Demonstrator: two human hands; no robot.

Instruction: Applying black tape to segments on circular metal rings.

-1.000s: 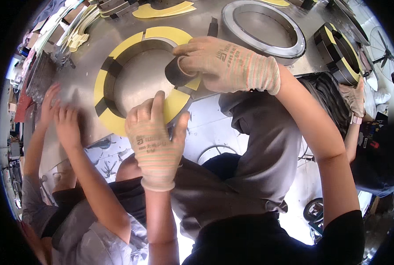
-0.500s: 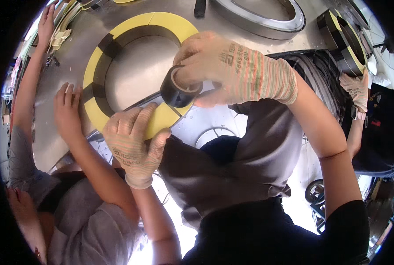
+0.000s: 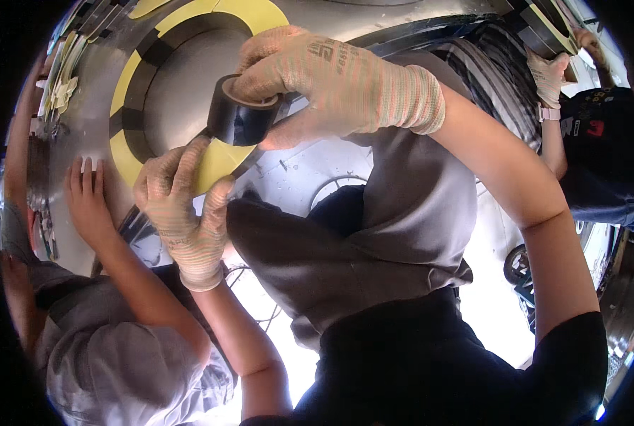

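A large ring with a yellow face (image 3: 217, 165) and dark inner wall lies at the table's near edge, with black bands wrapped across it at the left. My gloved left hand (image 3: 180, 213) grips its near section, fingers on the yellow face and thumb along the outer side. My gloved right hand (image 3: 324, 82) holds a roll of black tape (image 3: 242, 122), fingers inside the core, just above the ring's near right part. That hand and the roll hide the ring's right side. Whether a strip of tape runs from roll to ring is hard to tell.
At the left, a co-worker's bare hand (image 3: 90, 209) rests on the metal table (image 3: 72, 138). Another person's gloved hand (image 3: 548, 77) touches a second ring (image 3: 544, 32) at the far right. Pale strips (image 3: 63, 92) lie along the table's left side.
The view has shifted, so most things sit further left and higher. My right hand and the tape roll remain near the ring's near right part; my left hand keeps its hold.
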